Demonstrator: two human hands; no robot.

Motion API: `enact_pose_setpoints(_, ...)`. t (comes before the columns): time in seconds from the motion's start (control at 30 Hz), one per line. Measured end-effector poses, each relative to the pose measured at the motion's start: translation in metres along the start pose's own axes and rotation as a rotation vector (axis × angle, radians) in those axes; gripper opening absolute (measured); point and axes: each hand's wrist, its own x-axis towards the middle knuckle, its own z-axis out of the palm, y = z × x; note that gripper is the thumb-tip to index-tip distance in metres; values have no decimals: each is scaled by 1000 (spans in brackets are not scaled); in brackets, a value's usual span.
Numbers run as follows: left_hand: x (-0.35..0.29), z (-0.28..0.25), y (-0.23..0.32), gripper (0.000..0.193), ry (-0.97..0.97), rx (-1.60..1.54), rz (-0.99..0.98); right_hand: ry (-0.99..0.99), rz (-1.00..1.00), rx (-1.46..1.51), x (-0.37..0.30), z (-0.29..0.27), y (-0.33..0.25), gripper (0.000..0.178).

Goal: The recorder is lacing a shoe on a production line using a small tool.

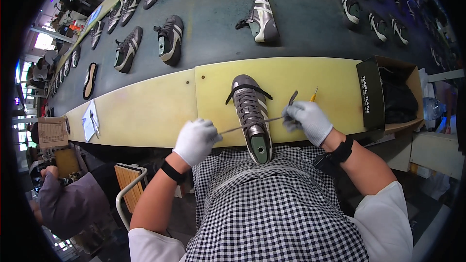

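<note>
A dark metallic grey sneaker (pixel 247 102) with pale stripes lies on the yellow work board, toe pointing away and its green-lined heel towards me. Its shoelace (pixel 232 130) stretches sideways across the top of the lacing. At the left, my gloved left hand (pixel 196 140) grips one lace end in closed fingers. On the other side my gloved right hand (pixel 306 119) pinches the other end, with a loose tail sticking up above the fingers. A separate dark lace (pixel 262 91) is draped over the toe. Just beyond my right hand lies a yellow-handled pointed tool (pixel 313 95).
Behind the yellow board (pixel 145 109), a dark conveyor surface (pixel 208 29) carries several similar sneakers (pixel 171 39). An open box (pixel 371 92) with black contents stands at the right. Paper with a pen (pixel 91 121) and an insole (pixel 90 81) lie left. Another person (pixel 73 199) sits lower left.
</note>
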Motion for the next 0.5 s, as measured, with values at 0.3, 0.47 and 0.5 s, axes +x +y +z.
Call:
enact_pose_setpoints(0.3, 28, 14, 46, 60, 169, -304, 2, -105, -853, -870, -5, 42, -14, 15)
enact_pose_setpoints(0.47, 24, 25, 42, 30, 81, -945, -261, -277, -554, -672, 4, 43, -4, 19)
enact_pose_setpoints(0.5, 24, 26, 45, 25, 24, -1210, -382, -273, -557, -665, 6, 41, -3, 19)
